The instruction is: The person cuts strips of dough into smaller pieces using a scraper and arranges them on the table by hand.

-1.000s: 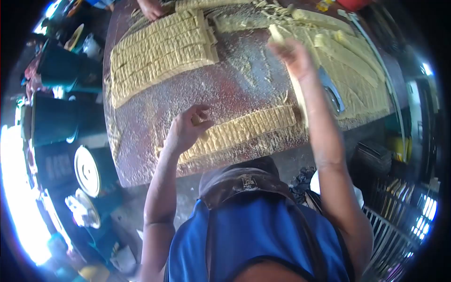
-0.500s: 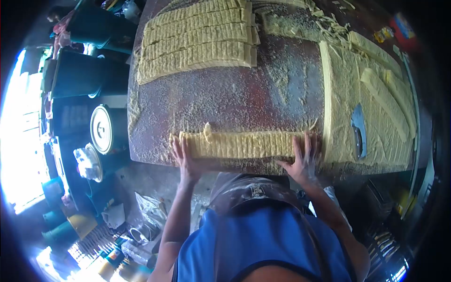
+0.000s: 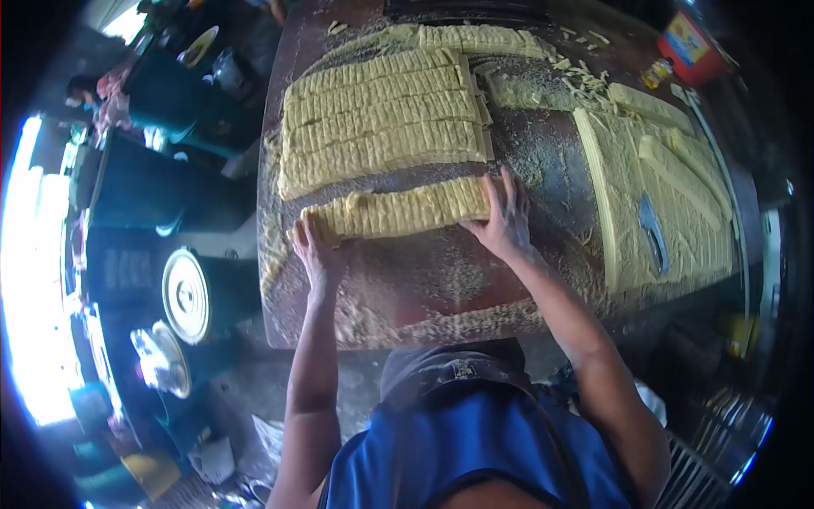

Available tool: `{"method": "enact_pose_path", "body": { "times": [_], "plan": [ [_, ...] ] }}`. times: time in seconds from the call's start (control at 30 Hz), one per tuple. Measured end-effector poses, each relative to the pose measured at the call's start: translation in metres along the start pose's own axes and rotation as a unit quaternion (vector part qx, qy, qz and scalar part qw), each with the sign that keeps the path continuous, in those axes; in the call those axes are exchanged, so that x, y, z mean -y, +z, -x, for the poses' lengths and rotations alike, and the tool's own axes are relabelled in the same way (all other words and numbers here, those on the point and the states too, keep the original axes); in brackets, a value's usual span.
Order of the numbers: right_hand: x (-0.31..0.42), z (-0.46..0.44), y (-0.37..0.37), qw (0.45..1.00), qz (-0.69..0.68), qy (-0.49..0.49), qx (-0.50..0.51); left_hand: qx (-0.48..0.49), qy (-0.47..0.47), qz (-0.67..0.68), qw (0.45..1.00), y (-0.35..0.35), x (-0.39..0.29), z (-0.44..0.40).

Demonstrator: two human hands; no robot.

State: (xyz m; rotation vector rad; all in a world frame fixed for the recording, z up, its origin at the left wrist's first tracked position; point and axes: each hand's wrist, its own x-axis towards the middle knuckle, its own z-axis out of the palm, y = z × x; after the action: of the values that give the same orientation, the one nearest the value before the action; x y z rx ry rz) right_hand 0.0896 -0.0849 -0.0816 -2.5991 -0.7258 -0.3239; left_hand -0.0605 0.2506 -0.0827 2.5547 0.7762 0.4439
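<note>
A long row of pale yellow cut dough strips (image 3: 407, 210) lies on the floury table, tilted slightly up to the right. My left hand (image 3: 317, 251) grips its left end, with the fingers at the end face. At the opposite end, my right hand (image 3: 505, 222) presses in with its thumb in front and fingers behind. The row is held between both hands. Just beyond it sit several similar rows of cut dough (image 3: 381, 114), packed side by side.
On the right lies a large layered dough slab (image 3: 623, 204) bearing a knife (image 3: 653, 233) and long dough strips (image 3: 678, 174). A red tub (image 3: 695, 51) stands at the far right corner. Dark green barrels (image 3: 170, 182) line the left side. Flour is scattered over the table (image 3: 381, 280).
Both hands have carried the dough row away from the table's near edge toward the packed rows. A floury strip of table now shows where it lay. The camera view has shifted too.
</note>
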Motion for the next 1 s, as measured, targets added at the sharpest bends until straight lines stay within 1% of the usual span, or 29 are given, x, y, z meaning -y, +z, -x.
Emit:
{"method": "enact_pose_path", "body": {
  "times": [0.03, 0.07, 0.1, 0.17, 0.2, 0.23, 0.3, 0.33, 0.37, 0.4, 0.43, 0.5, 0.53, 0.57, 0.63, 0.67, 0.7, 0.77, 0.8, 0.83, 0.9, 0.93, 0.97, 1.0],
  "plan": [
    [0.008, -0.014, 0.009, 1.000, -0.004, -0.001, -0.023, -0.010, -0.001, 0.024, 1.000, -0.001, 0.006, -0.019],
    [0.018, -0.026, 0.016, 1.000, 0.018, 0.024, 0.000, -0.008, -0.014, 0.028, 0.999, -0.002, 0.010, -0.032],
    [0.020, -0.035, 0.024, 0.999, 0.031, 0.031, -0.009, -0.006, -0.003, 0.040, 0.999, -0.003, 0.013, -0.040],
    [0.024, -0.054, 0.036, 0.999, 0.003, 0.043, -0.005, 0.025, -0.013, 0.080, 0.996, -0.009, 0.014, -0.054],
    [0.023, -0.058, 0.036, 0.998, 0.005, 0.061, 0.018, 0.018, -0.011, 0.082, 0.996, -0.007, 0.019, -0.055],
    [0.031, -0.063, 0.024, 0.998, 0.007, 0.061, 0.011, 0.018, 0.009, 0.093, 0.995, -0.012, 0.023, -0.054],
    [0.049, -0.060, -0.001, 0.977, 0.097, 0.146, 0.122, 0.009, 0.048, 0.100, 0.994, -0.021, 0.035, -0.050],
    [0.054, -0.052, -0.014, 0.981, 0.086, 0.140, 0.100, 0.008, 0.047, 0.100, 0.994, -0.039, 0.035, -0.049],
    [0.052, -0.037, -0.017, 0.981, 0.087, 0.139, 0.099, 0.006, 0.016, 0.076, 0.997, -0.058, 0.035, -0.047],
    [0.047, -0.019, -0.021, 0.988, 0.038, 0.131, 0.068, 0.007, -0.014, 0.054, 0.998, -0.071, 0.035, -0.044],
    [0.044, 0.002, -0.026, 0.991, -0.010, 0.125, 0.037, 0.011, -0.013, 0.057, 0.998, -0.066, 0.051, -0.044],
    [0.046, 0.043, -0.037, 0.988, -0.020, 0.146, 0.039, -0.011, -0.027, 0.057, 0.998, -0.045, 0.087, -0.060],
    [0.050, 0.058, -0.042, 0.985, -0.038, 0.164, 0.045, 0.015, -0.051, 0.065, 0.996, -0.043, 0.084, -0.067],
    [0.052, 0.071, -0.046, 0.985, -0.034, 0.166, 0.039, 0.015, -0.045, 0.070, 0.996, -0.041, 0.083, -0.073],
    [0.056, 0.093, -0.057, 0.979, -0.081, 0.186, 0.012, 0.082, 0.000, 0.133, 0.988, -0.036, 0.079, -0.080],
    [0.055, 0.103, -0.065, 0.979, -0.074, 0.189, 0.008, 0.071, -0.026, 0.130, 0.989, -0.034, 0.073, -0.079],
    [0.054, 0.109, -0.072, 0.980, -0.078, 0.184, 0.002, 0.052, -0.033, 0.106, 0.992, -0.036, 0.063, -0.076],
    [0.049, 0.119, -0.084, 0.981, -0.090, 0.172, -0.009, 0.004, -0.019, 0.090, 0.996, -0.044, 0.046, -0.061],
    [0.045, 0.124, -0.092, 0.975, -0.112, 0.189, -0.020, -0.033, 0.026, 0.073, 0.996, -0.034, 0.050, -0.054],
    [0.037, 0.130, -0.099, 0.976, -0.108, 0.190, -0.027, -0.039, 0.024, 0.055, 0.997, -0.039, 0.038, -0.042],
    [0.017, 0.141, -0.114, 0.976, -0.116, 0.182, -0.029, -0.012, -0.003, 0.060, 0.998, -0.051, 0.011, -0.018],
    [0.015, 0.142, -0.128, 0.960, -0.176, 0.210, -0.048, -0.024, 0.012, 0.083, 0.996, -0.052, 0.000, -0.006],
    [0.004, 0.145, -0.145, 0.961, -0.175, 0.208, -0.053, -0.037, 0.029, 0.061, 0.997, -0.051, -0.008, 0.005],
    [-0.008, 0.147, -0.161, 0.969, -0.142, 0.185, -0.078, -0.063, 0.058, 0.084, 0.993, -0.053, -0.018, 0.012]
  ]
}}
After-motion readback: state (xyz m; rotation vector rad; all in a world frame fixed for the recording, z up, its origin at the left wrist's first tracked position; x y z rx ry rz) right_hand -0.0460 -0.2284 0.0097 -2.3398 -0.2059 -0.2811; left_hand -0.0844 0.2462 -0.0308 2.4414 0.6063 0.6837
